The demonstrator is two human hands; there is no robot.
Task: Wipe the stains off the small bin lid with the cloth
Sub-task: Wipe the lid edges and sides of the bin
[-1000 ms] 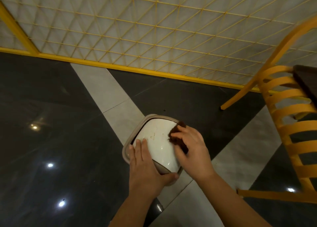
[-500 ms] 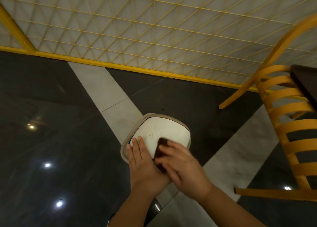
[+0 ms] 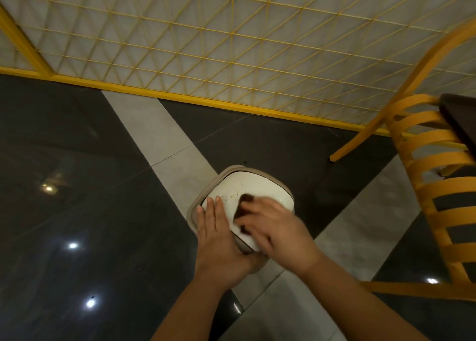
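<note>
A small bin with a white domed lid (image 3: 260, 188) and a beige rim stands on the floor below me. Small brown stains dot the lid's middle. My left hand (image 3: 219, 237) lies flat on the lid's near left side, fingers straight, thumb round the near edge. My right hand (image 3: 278, 227) presses a dark brown cloth (image 3: 243, 208) onto the lid's middle; the hand is blurred with motion and covers most of the cloth.
A yellow slatted chair (image 3: 438, 212) stands close on the right, its leg reaching toward the bin. A yellow lattice panel (image 3: 231, 44) lines the wall beyond. The floor is glossy dark tile (image 3: 77, 186) with pale grey strips.
My right hand has swept the cloth from the lid's right side toward the near left, then back up to the middle. My left hand has stayed on the lid.
</note>
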